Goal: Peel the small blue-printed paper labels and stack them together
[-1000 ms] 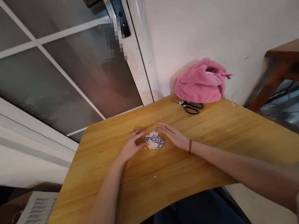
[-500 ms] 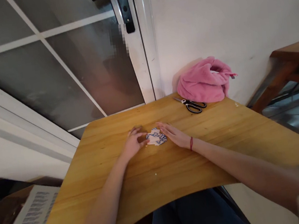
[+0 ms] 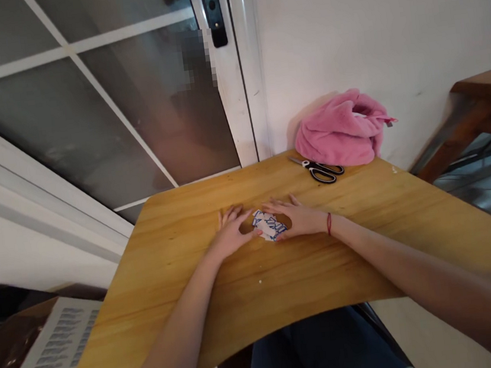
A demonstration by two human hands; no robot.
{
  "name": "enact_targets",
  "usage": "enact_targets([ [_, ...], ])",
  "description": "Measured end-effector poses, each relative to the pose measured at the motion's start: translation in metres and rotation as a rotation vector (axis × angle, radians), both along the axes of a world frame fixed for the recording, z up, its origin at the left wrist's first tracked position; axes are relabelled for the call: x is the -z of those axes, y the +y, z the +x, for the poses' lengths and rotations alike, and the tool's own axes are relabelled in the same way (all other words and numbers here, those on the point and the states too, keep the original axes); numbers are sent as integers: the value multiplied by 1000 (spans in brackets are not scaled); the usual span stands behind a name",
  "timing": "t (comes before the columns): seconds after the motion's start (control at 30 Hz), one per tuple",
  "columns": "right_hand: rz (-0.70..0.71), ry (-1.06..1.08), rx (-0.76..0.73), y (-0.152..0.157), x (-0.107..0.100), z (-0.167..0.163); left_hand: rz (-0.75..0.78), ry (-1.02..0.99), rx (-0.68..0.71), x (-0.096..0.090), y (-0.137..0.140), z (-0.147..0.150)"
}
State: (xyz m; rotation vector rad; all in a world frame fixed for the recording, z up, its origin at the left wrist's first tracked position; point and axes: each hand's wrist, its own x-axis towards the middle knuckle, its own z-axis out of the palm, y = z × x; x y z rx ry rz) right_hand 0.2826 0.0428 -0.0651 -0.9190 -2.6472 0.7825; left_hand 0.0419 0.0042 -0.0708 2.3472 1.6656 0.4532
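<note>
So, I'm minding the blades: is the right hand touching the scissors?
Apart: the head view shows a strip of wooden tabletop between the right hand and the scissors.

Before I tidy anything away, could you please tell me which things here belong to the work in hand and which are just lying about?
In use:
paper slips, between left hand and right hand
table, beneath them

Seemingly just lying about:
scissors, untouched
pink cloth, beside the scissors
printed sheet, left of the table

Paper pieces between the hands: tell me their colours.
The paper pieces are white with blue lines; head view.
</note>
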Motion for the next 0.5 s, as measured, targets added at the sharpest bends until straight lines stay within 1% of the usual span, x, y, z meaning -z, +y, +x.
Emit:
enact_targets([
  [0.07, 22, -10, -11, 1, 4, -2, -13, 27, 27, 3, -2, 3],
  [0.23, 64, 91, 92, 0, 11, -13, -1, -21, 11, 5, -2, 13],
  [0.3, 55, 103, 104, -1, 8, -13, 10, -64, -2, 4, -2, 14],
  [0.4, 14, 86, 85, 0, -1, -5, 35, -110, -27, 3, -2, 13],
  [0.5, -24, 27, 56, 3, -4, 3, 35, -88, -31, 4, -4, 15],
])
